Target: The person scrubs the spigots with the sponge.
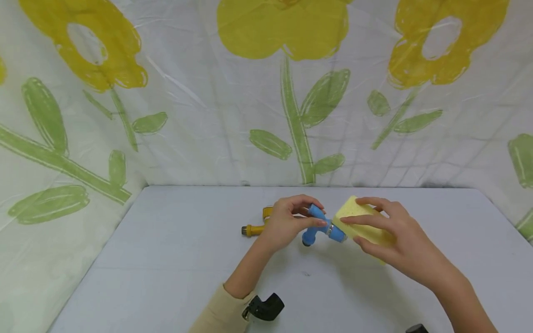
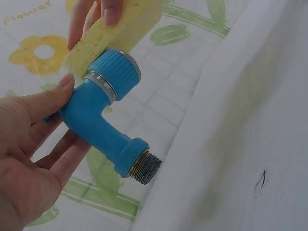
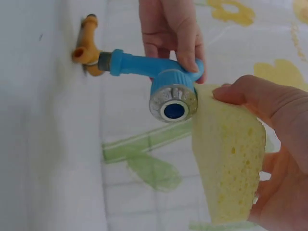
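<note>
A blue faucet (image 2: 91, 110) with a ribbed knob, a metal ring and a dark threaded end is held above the table. My left hand (image 1: 286, 222) pinches it between thumb and fingers near its spout. In my right hand (image 1: 399, 236) is a yellow sponge (image 3: 228, 154), gripped between thumb and fingers. The sponge's edge touches the faucet beside the knob, as the left wrist view shows. Some left fingertips are hidden behind the faucet.
A yellow faucet (image 1: 252, 230) lies on the white table (image 1: 166, 277) behind my left hand, partly covered by it. At the back rises a white sheet (image 1: 187, 138) painted with yellow flowers. A black wrist mount (image 1: 266, 307) sits at my left sleeve.
</note>
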Demonstrator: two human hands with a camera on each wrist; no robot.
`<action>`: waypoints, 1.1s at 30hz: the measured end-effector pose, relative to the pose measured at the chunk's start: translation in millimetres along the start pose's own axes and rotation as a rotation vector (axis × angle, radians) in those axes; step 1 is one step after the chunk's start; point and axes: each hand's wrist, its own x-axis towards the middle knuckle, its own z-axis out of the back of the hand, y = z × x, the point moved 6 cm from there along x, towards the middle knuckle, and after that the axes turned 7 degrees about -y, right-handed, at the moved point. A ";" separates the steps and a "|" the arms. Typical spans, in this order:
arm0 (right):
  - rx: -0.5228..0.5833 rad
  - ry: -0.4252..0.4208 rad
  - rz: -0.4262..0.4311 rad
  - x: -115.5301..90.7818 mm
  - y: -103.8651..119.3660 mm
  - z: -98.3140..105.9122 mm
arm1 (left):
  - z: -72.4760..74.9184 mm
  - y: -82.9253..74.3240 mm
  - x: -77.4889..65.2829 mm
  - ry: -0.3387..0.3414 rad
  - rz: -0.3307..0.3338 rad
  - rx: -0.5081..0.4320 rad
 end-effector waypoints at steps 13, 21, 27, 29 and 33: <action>-0.037 -0.057 0.091 2.5 8.8 1.7 | 4.9 0.4 -0.4 -0.141 0.048 -0.017; -0.060 -0.162 0.143 6.7 15.5 0.5 | 2.3 -0.1 -1.1 -0.153 0.070 -0.194; -0.054 -0.151 0.151 5.4 13.4 6.0 | 1.8 4.3 1.2 -0.180 0.127 -0.322; -0.052 -0.161 0.141 5.3 11.3 9.2 | 1.7 6.1 2.1 -0.194 0.152 -0.372; 0.044 -0.189 0.099 5.9 5.6 14.4 | 1.0 7.5 2.8 -0.210 0.183 -0.465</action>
